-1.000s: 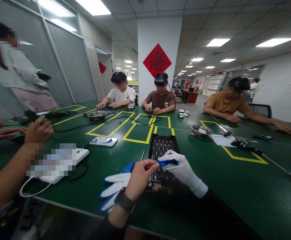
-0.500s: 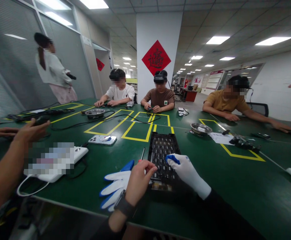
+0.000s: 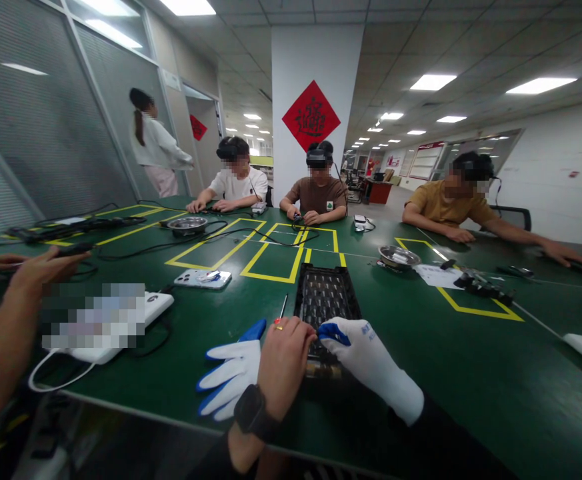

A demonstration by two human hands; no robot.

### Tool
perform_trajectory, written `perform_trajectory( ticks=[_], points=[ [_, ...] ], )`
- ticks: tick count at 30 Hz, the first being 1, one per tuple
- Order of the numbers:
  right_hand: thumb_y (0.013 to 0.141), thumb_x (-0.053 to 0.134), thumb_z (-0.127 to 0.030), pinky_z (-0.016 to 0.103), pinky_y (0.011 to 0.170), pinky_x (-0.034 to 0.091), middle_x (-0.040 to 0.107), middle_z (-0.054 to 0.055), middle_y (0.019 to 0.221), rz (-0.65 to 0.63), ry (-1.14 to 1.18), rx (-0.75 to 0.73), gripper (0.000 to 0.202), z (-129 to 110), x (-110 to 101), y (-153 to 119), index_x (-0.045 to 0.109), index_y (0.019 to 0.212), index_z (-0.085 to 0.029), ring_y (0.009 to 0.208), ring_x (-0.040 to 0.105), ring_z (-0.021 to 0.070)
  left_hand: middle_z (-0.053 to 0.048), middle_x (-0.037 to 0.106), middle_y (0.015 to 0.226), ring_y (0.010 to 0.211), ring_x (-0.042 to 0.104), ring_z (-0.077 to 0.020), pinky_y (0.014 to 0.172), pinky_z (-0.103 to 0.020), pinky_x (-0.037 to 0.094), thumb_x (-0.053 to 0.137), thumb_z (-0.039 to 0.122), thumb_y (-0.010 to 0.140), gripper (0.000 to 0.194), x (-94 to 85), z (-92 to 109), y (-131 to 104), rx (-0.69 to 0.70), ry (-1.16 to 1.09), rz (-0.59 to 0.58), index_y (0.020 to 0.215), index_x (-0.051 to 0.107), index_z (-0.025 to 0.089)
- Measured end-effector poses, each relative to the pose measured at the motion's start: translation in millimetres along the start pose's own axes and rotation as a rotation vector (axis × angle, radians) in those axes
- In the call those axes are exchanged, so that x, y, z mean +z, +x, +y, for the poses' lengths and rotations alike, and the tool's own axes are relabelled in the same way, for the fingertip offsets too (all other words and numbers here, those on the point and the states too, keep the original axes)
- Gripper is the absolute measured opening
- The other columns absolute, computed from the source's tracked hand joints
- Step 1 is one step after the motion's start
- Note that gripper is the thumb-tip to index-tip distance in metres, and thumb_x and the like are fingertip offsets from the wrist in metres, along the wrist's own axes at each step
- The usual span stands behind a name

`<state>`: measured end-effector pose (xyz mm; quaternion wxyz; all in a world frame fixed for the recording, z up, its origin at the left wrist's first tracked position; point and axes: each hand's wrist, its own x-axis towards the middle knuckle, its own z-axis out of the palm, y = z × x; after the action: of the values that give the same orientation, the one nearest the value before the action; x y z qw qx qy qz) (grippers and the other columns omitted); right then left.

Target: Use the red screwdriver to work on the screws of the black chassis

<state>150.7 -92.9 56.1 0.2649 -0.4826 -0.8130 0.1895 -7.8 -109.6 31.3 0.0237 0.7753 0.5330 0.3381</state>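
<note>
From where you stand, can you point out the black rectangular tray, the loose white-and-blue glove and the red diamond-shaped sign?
Black rectangular tray (image 3: 352, 293): head view, on its right side wall.
Loose white-and-blue glove (image 3: 247, 361): head view, on its white body.
Red diamond-shaped sign (image 3: 311, 117): head view, on its middle.

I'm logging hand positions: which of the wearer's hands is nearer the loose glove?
Left. The bare left hand is just beside the loose glove; the gloved right hand is farther off, over the right side of the black tray.
</note>
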Motion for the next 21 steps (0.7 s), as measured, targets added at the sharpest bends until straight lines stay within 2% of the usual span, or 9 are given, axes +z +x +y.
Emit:
perform_trajectory(
  ticks=[3,6,8,11,14,18,21],
  points=[
    [0.082,0.046,-0.03,0.025,0.065,0.038,0.062,0.004,0.078,-0.035,-0.221,-0.048,0.016,0,-2,4,0.057,0.08,-0.018,0.07,0.056,0.0144,-0.003,0.056,0.083,0.081,0.047,-0.0176,0.074,-0.032,0.034,0.044,0.018,0.085,0.014,2.4,-2,2,0.017,0.022,-0.025,0.08,0.057,0.018],
    [0.082,0.045,-0.031,0.024,0.062,0.035,0.06,0.005,0.078,-0.081,-0.304,-0.085,0.017,3,-6,10,0.055,0.081,-0.018,0.068,0.053,0.0139,-0.002,0.057,0.084,0.081,0.048,-0.0176,0.073,-0.031,0.034,0.046,0.02,0.085,0.012,3.9,-2,3,0.012,0.021,-0.047,0.079,0.057,0.018],
    [0.081,0.045,-0.033,0.024,0.061,0.034,0.059,0.004,0.076,-0.154,-0.274,-0.068,0.018,10,-11,14,0.055,0.079,-0.017,0.067,0.051,0.0133,-0.002,0.057,0.083,0.082,0.048,-0.0174,0.073,-0.031,0.034,0.046,0.021,0.085,0.013,4.0,-3,2,0.007,0.002,-0.041,0.079,0.057,0.019],
    [0.079,0.047,-0.035,0.023,0.06,0.035,0.059,0.004,0.078,-0.259,-0.223,0.052,0.021,27,-20,19,0.056,0.077,-0.017,0.067,0.05,0.0132,-0.002,0.056,0.085,0.083,0.048,-0.0173,0.074,-0.031,0.034,0.042,0.022,0.087,0.015,4.2,-8,-3,-0.025,-0.022,0.009,0.081,0.056,0.019],
    [0.075,0.053,-0.039,0.024,0.061,0.037,0.06,0.005,0.087,-0.366,-0.176,0.14,0.026,41,-26,21,0.06,0.087,-0.017,0.068,0.052,0.0139,-0.003,0.056,0.089,0.084,0.048,-0.0179,0.071,-0.031,0.034,0.04,0.021,0.087,0.015,7.1,-17,-11,-0.078,-0.006,0.056,0.087,0.055,0.019],
    [0.073,0.054,-0.031,0.024,0.065,0.04,0.062,0.002,0.088,-0.553,-0.076,0.036,0.02,47,-23,20,0.063,0.086,-0.019,0.071,0.054,0.0136,-0.004,0.055,0.093,0.085,0.049,-0.0184,0.071,-0.031,0.035,0.04,0.021,0.087,0.015,13.6,-24,-17,-0.134,-0.004,0.076,0.094,0.053,0.019],
    [0.072,0.054,-0.028,0.024,0.068,0.04,0.063,0.001,0.087,-0.573,-0.049,0.013,0.019,45,-21,21,0.064,0.085,-0.019,0.073,0.054,0.0136,-0.003,0.055,0.091,0.085,0.05,-0.0184,0.072,-0.031,0.036,0.039,0.021,0.087,0.014,17.5,-25,-18,-0.152,-0.039,0.08,0.094,0.052,0.019]
  ],
)
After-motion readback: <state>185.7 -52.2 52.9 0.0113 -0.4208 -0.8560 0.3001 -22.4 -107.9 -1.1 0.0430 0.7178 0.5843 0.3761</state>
